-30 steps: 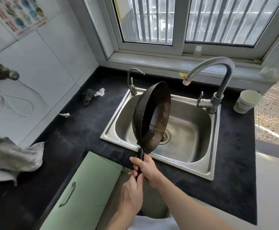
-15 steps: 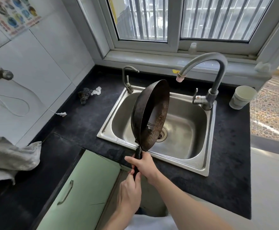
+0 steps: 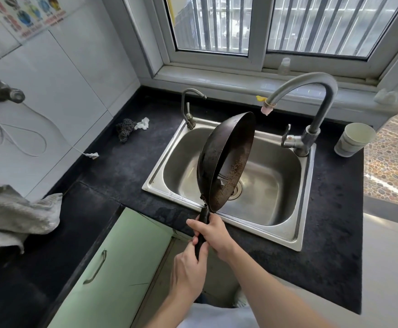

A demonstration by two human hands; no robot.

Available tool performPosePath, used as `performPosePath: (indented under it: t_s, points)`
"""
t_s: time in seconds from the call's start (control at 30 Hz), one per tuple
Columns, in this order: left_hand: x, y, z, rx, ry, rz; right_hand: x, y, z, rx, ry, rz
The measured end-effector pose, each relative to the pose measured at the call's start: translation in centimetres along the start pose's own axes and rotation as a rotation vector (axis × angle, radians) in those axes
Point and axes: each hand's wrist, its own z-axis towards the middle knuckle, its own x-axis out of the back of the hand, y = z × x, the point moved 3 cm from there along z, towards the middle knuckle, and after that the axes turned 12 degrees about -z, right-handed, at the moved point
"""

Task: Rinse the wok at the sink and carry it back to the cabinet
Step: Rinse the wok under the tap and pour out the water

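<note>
A: Wok (image 3: 226,159), where is it?

B: Over the steel sink (image 3: 285,202), tipped up nearly on edge. Its hollow faces right, toward the big curved faucet (image 3: 320,102), and the rim's top end sits just below and left of the pink faucet tip. Brown specks cover the inner wall, and a small pale patch shows low in the bowl.

A: Who has it?

B: Both bare hands, on the dark handle (image 3: 201,230) that runs down from the bowl over the sink's front edge. The right hand (image 3: 214,235) is higher, its grip clenched around the handle close to the bowl. The left hand (image 3: 188,271) is lower, its grip clenched on the handle's end, and the two hands touch.

A: And around the sink?

B: A black desk (image 3: 112,166). At the sink's back left corner stands a thin small tap (image 3: 188,107). Left of that lie a dark scouring pad (image 3: 124,132) and a white scrap (image 3: 142,124), touching. A pale cup (image 3: 354,139) stands on the desk right of the faucet base. A grey cloth (image 3: 16,214) hangs at the far left, and a green cabinet door (image 3: 112,268) sits below the desk edge, left of the hands.
</note>
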Motion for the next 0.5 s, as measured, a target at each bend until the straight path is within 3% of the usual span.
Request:
performPosePath:
  t_s: [0.5]
  points:
    - [-0.08, 0.96, -0.09, 0.021, -0.008, 0.019, 0.35, 0.09, -0.1, -0.008, -0.033, 0.055]
